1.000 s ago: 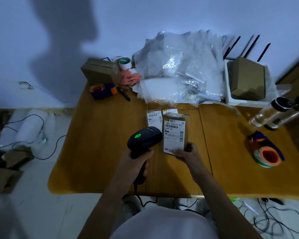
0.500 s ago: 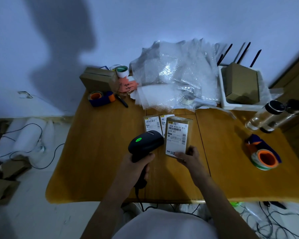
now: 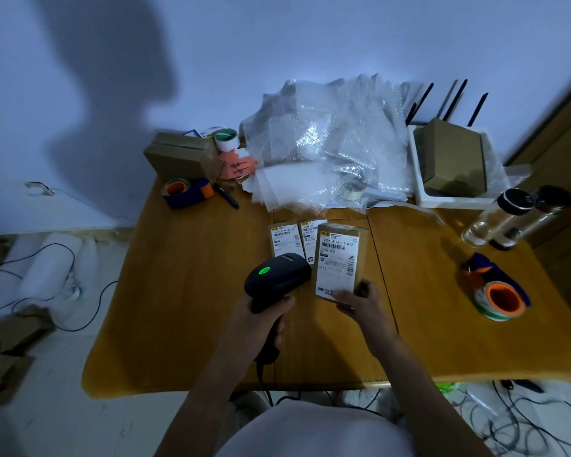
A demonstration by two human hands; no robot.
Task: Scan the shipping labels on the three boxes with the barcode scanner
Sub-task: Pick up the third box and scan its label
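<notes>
Three small brown boxes with white shipping labels sit side by side mid-table: the left box, the middle box and the right box, which is raised and tilted toward me. My right hand grips the right box at its near edge. My left hand is shut on the handle of the black barcode scanner, whose green light is lit. The scanner head sits just left of the right box and covers the near ends of the other two boxes.
Wooden table. At the back lie a bubble-wrap pile, a cardboard box, tape rolls and a white tray holding a carton. At right stand a bottle and a tape dispenser. Cables lie on the floor.
The view has shifted slightly. The right box stays raised in my right hand and the scanner stays just left of it; the hands have barely moved.
</notes>
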